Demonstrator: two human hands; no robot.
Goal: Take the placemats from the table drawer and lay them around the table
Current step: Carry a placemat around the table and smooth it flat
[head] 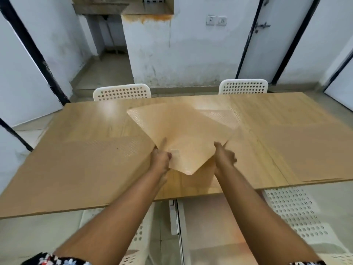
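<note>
I hold a tan, dimpled placemat (183, 134) tilted above the middle of the wooden table (91, 121), one corner hanging toward me. My left hand (160, 159) grips its near left edge. My right hand (224, 156) holds the near right edge, fingers curled under it. A second placemat (80, 165) lies flat on the table's near left. Another placemat (309, 150) lies flat on the near right, reaching the table edge. A further mat (221, 116) appears under the raised one at the far middle. The drawer is not in sight.
Two white perforated chairs (122, 91) (243, 86) stand at the table's far side. More white chairs (294, 209) sit at the near side, below my arms. White walls and black-framed doors surround the room.
</note>
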